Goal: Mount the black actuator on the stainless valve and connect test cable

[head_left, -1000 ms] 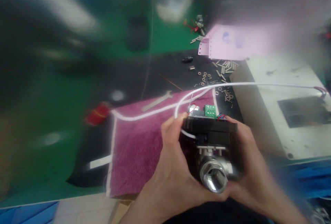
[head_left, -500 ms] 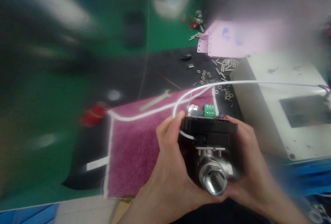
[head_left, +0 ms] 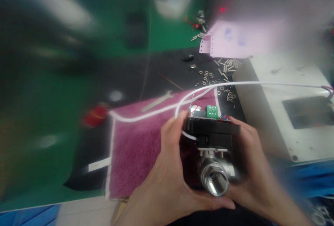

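Both of my hands hold a motorised valve over the near edge of a purple towel (head_left: 135,142). The valve has a black plastic actuator box (head_left: 211,134) on top and a silver metal body with a threaded port (head_left: 215,178) facing me. My left hand (head_left: 171,170) wraps its left side, thumb under the port. My right hand (head_left: 250,163) cups its right side. A green terminal block (head_left: 212,111) and coloured wires show on top. A white cable (head_left: 235,84) runs from the box to the right.
A flat spanner (head_left: 157,102) lies on the towel's far edge. Several small screws and washers (head_left: 221,71) are scattered on the black mat. A pink sheet (head_left: 235,41) lies behind them. A white machine housing (head_left: 287,107) stands to the right. A red object (head_left: 95,114) lies left.
My left hand has shifted: the thumb now reaches further under the silver port. The valve stays nearly where it was.
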Tool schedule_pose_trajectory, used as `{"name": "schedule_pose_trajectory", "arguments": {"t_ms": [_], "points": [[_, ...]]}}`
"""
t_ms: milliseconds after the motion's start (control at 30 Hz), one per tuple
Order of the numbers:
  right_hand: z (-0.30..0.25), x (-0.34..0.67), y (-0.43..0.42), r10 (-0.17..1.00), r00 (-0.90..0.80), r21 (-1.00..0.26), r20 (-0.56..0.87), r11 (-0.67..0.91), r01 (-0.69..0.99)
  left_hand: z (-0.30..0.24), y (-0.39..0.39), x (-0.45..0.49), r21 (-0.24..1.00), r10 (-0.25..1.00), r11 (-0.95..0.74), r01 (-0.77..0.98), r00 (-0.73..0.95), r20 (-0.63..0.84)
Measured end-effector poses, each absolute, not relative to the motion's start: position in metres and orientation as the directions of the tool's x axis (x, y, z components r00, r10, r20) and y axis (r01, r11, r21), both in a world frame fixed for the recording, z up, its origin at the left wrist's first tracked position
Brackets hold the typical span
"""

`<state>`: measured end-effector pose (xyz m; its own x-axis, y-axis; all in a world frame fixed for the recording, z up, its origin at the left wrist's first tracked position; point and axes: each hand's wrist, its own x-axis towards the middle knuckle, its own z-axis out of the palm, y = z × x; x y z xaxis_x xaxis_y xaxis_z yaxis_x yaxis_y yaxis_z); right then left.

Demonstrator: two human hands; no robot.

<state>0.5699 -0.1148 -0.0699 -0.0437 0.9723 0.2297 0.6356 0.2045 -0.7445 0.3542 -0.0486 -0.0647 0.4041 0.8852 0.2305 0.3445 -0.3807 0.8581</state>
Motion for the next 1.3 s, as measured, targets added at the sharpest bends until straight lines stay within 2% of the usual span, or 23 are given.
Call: {"name": "schedule_pose_trajectory", "arguments": {"t_ms": [133,233,367,467,600,733,867,1000,1133,1300], "points": [[-0.074,0.571,-0.12,0.975,-0.037,-0.76,0.218,0.193,0.62,-0.057,-0.041,0.334,0.926,0.858,-0.283,0.25,0.497,0.128],[-0.076,0.571,-0.124,0.957,-0.011,-0.742,0.289,0.231,0.629,-0.045,-0.028,0.313,0.92,0.865,-0.265,0.289,0.492,0.095],[-0.078,0.569,-0.125,0.932,0.01,-0.7,0.363,0.266,0.663,-0.028,-0.004,0.298,0.791,0.842,-0.429,0.436,0.511,0.175],[-0.08,0.569,-0.123,0.905,0.014,-0.677,0.426,0.308,0.668,-0.019,0.013,0.3,0.649,0.738,-0.612,0.452,0.622,0.263],[-0.084,0.57,-0.12,0.86,0.007,-0.67,0.51,0.391,0.631,-0.009,0.03,0.312,0.562,0.536,-0.76,0.326,0.804,0.258],[-0.082,0.57,-0.118,0.845,-0.109,-0.643,0.523,0.475,0.6,-0.001,0.042,0.326,0.491,0.413,-0.828,0.272,0.888,0.204],[-0.079,0.569,-0.118,0.806,-0.18,-0.563,0.563,0.534,0.63,-0.003,0.051,0.339,0.481,0.329,-0.847,0.225,0.933,0.143],[-0.081,0.568,-0.12,0.788,-0.179,-0.542,0.589,0.549,0.636,-0.012,0.055,0.344,0.522,0.356,-0.823,0.225,0.92,0.166],[-0.082,0.566,-0.12,0.795,-0.194,-0.521,0.575,0.538,0.663,-0.021,0.056,0.342,0.55,0.383,-0.814,0.186,0.884,0.268],[-0.078,0.566,-0.119,0.807,-0.236,-0.482,0.541,0.528,0.699,-0.027,0.057,0.337,0.497,0.402,-0.845,0.195,0.846,0.351]]}}
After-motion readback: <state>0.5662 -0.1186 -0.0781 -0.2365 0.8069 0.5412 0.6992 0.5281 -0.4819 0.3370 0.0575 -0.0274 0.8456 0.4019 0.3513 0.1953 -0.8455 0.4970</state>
